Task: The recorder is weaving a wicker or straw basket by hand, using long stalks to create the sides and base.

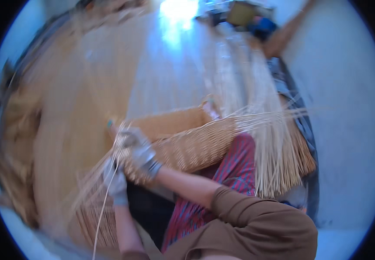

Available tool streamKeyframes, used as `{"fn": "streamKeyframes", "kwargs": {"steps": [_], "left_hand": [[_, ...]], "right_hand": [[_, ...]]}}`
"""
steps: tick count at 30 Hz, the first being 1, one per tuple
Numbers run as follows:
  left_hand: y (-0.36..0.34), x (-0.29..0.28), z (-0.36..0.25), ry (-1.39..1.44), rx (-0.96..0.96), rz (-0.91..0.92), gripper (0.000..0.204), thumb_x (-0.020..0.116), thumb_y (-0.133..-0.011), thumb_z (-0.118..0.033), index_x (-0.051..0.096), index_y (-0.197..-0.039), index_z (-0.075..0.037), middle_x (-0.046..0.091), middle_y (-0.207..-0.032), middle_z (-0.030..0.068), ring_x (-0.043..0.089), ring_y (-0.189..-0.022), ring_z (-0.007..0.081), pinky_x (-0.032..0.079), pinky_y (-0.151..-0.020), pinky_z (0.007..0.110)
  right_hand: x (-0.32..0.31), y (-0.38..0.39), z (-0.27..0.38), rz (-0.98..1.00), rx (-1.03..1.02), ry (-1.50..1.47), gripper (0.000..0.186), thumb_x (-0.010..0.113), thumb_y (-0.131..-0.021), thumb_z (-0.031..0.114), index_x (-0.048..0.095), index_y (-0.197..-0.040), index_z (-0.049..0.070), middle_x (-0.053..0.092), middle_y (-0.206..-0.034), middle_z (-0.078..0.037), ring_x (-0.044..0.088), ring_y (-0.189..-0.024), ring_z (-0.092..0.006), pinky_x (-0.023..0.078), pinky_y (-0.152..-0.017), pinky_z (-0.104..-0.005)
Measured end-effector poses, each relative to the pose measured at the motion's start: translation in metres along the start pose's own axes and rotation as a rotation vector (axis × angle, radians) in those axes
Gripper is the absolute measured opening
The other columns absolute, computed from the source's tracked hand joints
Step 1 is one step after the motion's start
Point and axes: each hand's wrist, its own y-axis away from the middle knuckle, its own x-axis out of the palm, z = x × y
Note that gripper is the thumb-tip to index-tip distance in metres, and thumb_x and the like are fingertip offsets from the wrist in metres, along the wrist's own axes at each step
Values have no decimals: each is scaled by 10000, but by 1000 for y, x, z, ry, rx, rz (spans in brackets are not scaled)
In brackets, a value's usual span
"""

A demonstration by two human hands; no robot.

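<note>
A long, rectangular woven wicker basket [196, 147] lies tilted across my lap, with loose pale strands fanning out from both of its ends. My right hand [139, 149], in a whitish knit glove, reaches across to the basket's left end, its fingers closed on the pale strands [119, 145] at that corner. Just below and to the left, my gloved left hand [116, 178] is closed around the lower part of the same bunch. One long strand [102, 210] trails from there toward the lower edge. Motion blur softens both hands, and their fingertips are partly hidden among the strands.
A thick bundle of long pale strands [272, 160] lies to the right of the basket. More strands [83, 208] spread at the lower left. Brown crumpled material [18, 164] lies at the far left. A bare limb [287, 34] shows at the upper right beside dark items.
</note>
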Motion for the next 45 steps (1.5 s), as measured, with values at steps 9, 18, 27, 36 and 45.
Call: {"fn": "streamKeyframes", "kwargs": {"steps": [9, 18, 27, 36, 45], "left_hand": [[4, -5, -5, 58, -60, -54, 558, 715, -908, -369, 618, -1291, 24, 655, -1267, 219, 598, -1200, 389, 450, -1061, 461], [-7, 3, -11, 583, -289, -86, 380, 704, -954, -220, 665, -1256, 8, 694, -1213, 128, 634, -1128, 224, 464, -1021, 355], [-12, -1, 4, 645, -416, -1, 362, 663, -994, -213, 664, -1262, 31, 701, -1227, 98, 630, -1115, 169, 482, -998, 311], [-5, 9, -2, 732, -460, -139, 310, 675, -957, -61, 656, -1248, 47, 709, -1176, 107, 649, -1066, 177, 508, -973, 318], [12, 20, -14, 260, -317, -308, 250, 729, -921, -104, 683, -1142, 3, 698, -1124, 93, 650, -993, 181, 512, -927, 329]], "right_hand": [[-45, 6, -10, -241, 349, -130, 268, 494, -1071, 250, 633, -1166, 41, 631, -769, -36, 647, -748, -144, 593, -901, -417], [-50, -8, -7, 183, 299, 302, 348, 488, -987, -53, 611, -1292, 61, 663, -1140, -67, 644, -1066, -163, 548, -922, -313], [0, -82, -81, -264, 802, 732, 665, 629, -946, 326, 418, -1485, -3, 631, -1271, -231, 625, -1171, -340, 487, -1002, -397], [9, -41, -83, -310, 101, 8, 449, 491, -1080, 350, 555, -1411, 52, 685, -1077, -13, 633, -906, -95, 527, -864, -270], [9, -45, -33, 149, 365, -60, 435, 507, -1060, 438, 716, -1069, 56, 500, -647, 61, 414, -562, -30, 370, -542, -216]]}}
